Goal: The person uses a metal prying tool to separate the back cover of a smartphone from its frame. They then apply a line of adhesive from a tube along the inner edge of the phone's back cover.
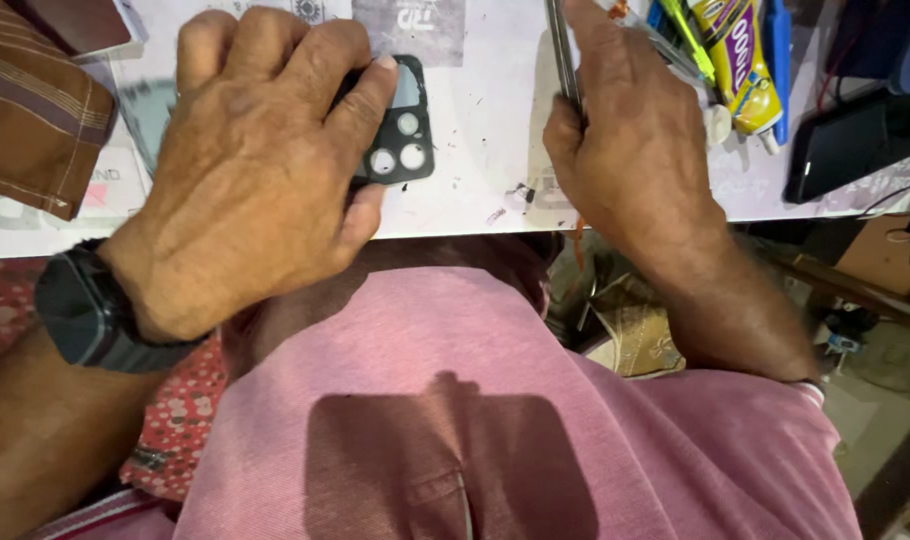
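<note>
Your left hand (pixel 260 170) presses the black camera-lens frame (pixel 400 125) flat on the white worktop (pixel 485 150) near its near edge, fingers curled over its left side and the round lens openings left exposed; hold it that way so the part cannot slide. Your right hand (pixel 630 150) has its grip pressed together on slim metal tweezers (pixel 563 55), just right of the frame and not touching it. Bring the tips in low and from the right, resting the heel of the right hand on the worktop for steadiness, clear of the glue tube (pixel 740 60) at far right.
</note>
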